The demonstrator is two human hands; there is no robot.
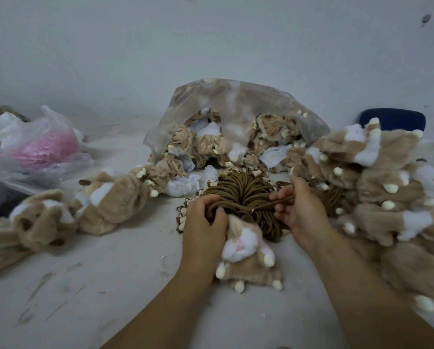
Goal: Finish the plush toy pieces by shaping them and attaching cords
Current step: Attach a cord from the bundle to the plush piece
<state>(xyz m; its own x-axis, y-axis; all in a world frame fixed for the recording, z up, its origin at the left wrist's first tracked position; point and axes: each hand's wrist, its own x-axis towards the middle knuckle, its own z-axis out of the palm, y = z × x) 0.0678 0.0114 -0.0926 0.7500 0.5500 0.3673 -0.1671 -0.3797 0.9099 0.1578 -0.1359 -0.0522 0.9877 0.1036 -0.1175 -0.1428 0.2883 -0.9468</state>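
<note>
Hard to read: the top of the plush toy piece (246,258) is hidden under the left hand (202,220), and that hand's fingertips are buried in the cord bundle (243,190). The plush pile (387,187) on the right is blurred and cut off by the frame edge. It covers part of a dark blue object (392,119) that I can't identify. The clear plastic bag (236,102) at the back hazes over the tan fabric pieces inside it. The plastic bag (42,149) far left shows something pink, unclear what.

Grip: the left hand's fingers curl round cords at the near edge of the bundle, thumb pressed against the toy's head. The right hand (299,207) has its fingers curled tight on a few loose cords (284,201) stretched sideways out of the bundle.

The toy lies face up on the white table (110,285) between both forearms, head touching the bundle. More plush pieces (110,197) lie to the left.
</note>
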